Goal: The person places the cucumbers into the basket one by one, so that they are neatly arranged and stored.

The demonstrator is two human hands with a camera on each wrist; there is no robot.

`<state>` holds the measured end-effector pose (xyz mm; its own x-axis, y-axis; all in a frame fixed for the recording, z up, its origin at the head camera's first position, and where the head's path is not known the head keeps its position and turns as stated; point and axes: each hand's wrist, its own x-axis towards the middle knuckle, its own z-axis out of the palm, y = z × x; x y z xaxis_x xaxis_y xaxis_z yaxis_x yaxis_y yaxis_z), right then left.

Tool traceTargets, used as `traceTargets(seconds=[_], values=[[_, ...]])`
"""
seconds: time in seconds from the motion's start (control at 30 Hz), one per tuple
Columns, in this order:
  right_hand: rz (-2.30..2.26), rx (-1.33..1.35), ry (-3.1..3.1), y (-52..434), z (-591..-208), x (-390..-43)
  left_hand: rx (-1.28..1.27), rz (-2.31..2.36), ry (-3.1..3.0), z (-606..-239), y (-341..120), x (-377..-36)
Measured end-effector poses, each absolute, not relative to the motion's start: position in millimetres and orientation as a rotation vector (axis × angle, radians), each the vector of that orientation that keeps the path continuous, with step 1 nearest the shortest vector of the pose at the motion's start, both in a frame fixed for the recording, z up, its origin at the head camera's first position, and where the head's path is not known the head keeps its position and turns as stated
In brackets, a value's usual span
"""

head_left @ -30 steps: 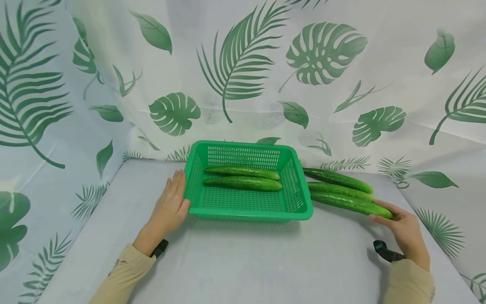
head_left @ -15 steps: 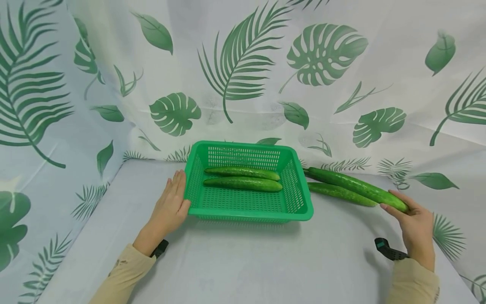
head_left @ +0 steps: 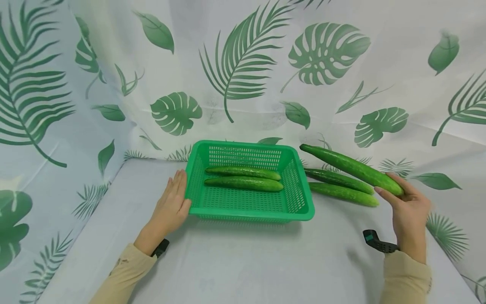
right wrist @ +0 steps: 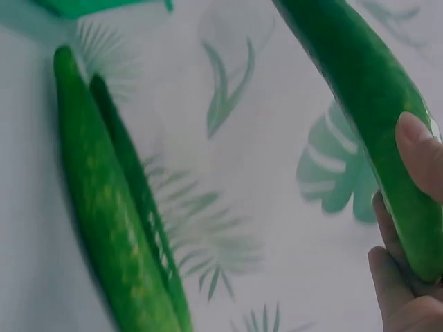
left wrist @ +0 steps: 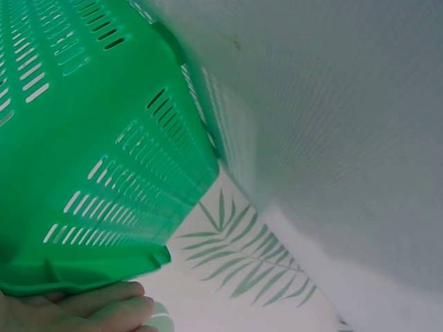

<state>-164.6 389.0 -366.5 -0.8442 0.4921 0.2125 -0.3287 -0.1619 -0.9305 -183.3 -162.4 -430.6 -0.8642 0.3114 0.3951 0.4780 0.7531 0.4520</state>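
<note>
A cucumber [head_left: 353, 169] is gripped by the right hand [head_left: 408, 213] above the bench [head_left: 265, 261]; the green basket [head_left: 303, 211] is touched by the flat left hand [head_left: 171, 207].

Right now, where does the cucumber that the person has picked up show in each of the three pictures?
Head view: the lifted cucumber slants right of centre, its near end held by the right hand.
Left wrist view: not in it.
Right wrist view: it runs down the right side, fingers round its lower end.
Shared landmark: the green basket, its corner at top left of the right wrist view, and filling the left wrist view.
</note>
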Motion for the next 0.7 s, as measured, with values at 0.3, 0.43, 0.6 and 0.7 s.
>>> traceTargets(seconds=[0.3,0.43,0.6,0.7], values=[[1.893,-0.054,-1.887,334.0,-341.0,-179.5,-0.604,-0.799,-2.659,-431.4,-162.4,-184.1],[1.762,-0.03,-2.027,309.5,-330.8,-187.1,-0.604,-0.798,-2.66,-431.0,-162.5,-184.4],[1.67,0.036,-2.139,280.0,-322.8,-193.4,-0.603,-0.794,-2.659,-431.6,-161.9,-184.7],[1.743,0.138,-2.128,264.5,-321.7,-195.8,-0.602,-0.799,-2.655,-432.2,-161.6,-184.6]])
